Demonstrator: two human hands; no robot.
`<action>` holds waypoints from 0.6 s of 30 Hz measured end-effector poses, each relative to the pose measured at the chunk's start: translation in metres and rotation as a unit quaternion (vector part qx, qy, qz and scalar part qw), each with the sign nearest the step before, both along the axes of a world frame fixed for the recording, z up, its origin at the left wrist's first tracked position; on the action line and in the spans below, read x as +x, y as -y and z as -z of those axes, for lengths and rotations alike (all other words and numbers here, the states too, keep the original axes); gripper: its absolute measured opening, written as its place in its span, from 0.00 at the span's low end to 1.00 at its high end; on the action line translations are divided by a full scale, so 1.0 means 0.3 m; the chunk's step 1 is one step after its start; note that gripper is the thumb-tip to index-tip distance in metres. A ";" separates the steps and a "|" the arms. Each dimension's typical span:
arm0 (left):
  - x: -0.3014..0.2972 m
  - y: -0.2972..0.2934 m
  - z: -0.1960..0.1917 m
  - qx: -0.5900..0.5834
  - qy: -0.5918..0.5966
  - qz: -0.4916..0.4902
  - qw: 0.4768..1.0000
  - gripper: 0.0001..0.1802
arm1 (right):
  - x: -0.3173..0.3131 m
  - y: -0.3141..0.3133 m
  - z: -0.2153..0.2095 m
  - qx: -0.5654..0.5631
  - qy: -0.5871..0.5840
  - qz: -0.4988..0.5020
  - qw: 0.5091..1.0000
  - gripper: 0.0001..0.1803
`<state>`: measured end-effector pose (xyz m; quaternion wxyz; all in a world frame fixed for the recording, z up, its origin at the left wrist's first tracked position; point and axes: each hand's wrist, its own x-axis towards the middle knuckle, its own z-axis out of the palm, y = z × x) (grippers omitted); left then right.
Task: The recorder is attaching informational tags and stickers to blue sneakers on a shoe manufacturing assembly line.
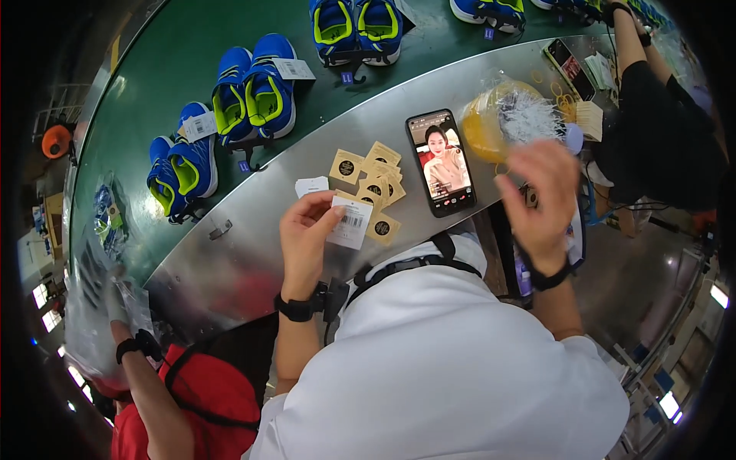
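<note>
My left hand (301, 234) pinches a white hang tag (349, 228) with a barcode between thumb and fingers, above the metal ledge (284, 165). Another white tag (312, 186) lies just beyond it. Square tan cards (381, 170) with dark round prints are scattered beside the held tag, several overlapping. My right hand (543, 203) is raised to the right of a black phone (442, 162), smeared by motion, so its grip cannot be made out. Behind it are a yellow bundle (482, 126) in clear plastic and white plastic strands (529, 115).
Pairs of blue and lime shoes (257, 92) stand on the green belt (153, 77), some with white tags. A second phone (570, 69), yellow rubber bands (563, 100) and a wooden block (589, 120) lie at right. Co-workers' arms show at lower left (146, 383) and upper right (630, 46).
</note>
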<state>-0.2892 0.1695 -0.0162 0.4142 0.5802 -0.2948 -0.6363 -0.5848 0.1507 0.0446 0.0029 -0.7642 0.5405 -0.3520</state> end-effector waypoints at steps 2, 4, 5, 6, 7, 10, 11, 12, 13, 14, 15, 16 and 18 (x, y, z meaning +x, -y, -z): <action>-0.011 0.031 -0.026 -0.001 0.029 0.029 0.999 0.08 | -0.056 0.021 -0.020 0.011 -0.041 0.033 0.999 0.13; -0.049 0.067 -0.051 -0.002 0.050 0.059 0.997 0.07 | -0.130 0.027 -0.004 0.021 -0.090 0.066 0.994 0.12; -0.067 0.086 -0.063 -0.053 0.074 0.089 0.992 0.07 | -0.166 0.023 0.027 0.014 -0.062 0.065 0.996 0.11; -0.077 0.103 -0.073 -0.103 0.100 0.118 0.983 0.06 | -0.182 0.019 0.045 0.007 -0.032 0.064 0.997 0.11; -0.092 0.123 -0.073 -0.166 0.118 0.142 0.969 0.06 | -0.193 0.018 0.041 0.006 -0.019 0.063 0.998 0.10; -0.153 0.185 -0.110 -0.272 0.192 0.237 0.912 0.08 | -0.208 0.032 0.037 0.025 0.034 0.056 0.998 0.10; -0.187 0.208 -0.129 -0.273 0.193 0.241 0.911 0.08 | -0.213 0.036 0.031 0.024 0.035 0.059 0.997 0.10; -0.234 0.229 -0.143 -0.348 0.212 0.272 0.872 0.10 | -0.218 0.048 0.027 0.038 0.036 0.036 0.998 0.10; -0.286 0.240 -0.163 -0.420 0.230 0.303 0.824 0.11 | -0.225 0.050 0.016 0.053 0.039 0.013 0.998 0.10; -0.346 0.253 -0.172 -0.454 0.207 0.316 0.807 0.12 | -0.235 0.053 0.009 0.052 0.040 0.012 0.998 0.10; -0.407 0.264 -0.174 -0.487 0.183 0.329 0.788 0.13 | -0.241 0.055 0.002 0.036 0.055 0.019 0.998 0.10; -0.465 0.267 -0.152 -0.496 0.153 0.344 0.782 0.12 | -0.247 0.058 -0.004 0.020 0.070 0.026 0.997 0.10; -0.567 0.256 -0.156 -0.492 0.146 0.405 0.757 0.12 | -0.257 0.060 -0.026 0.010 0.081 0.016 0.996 0.09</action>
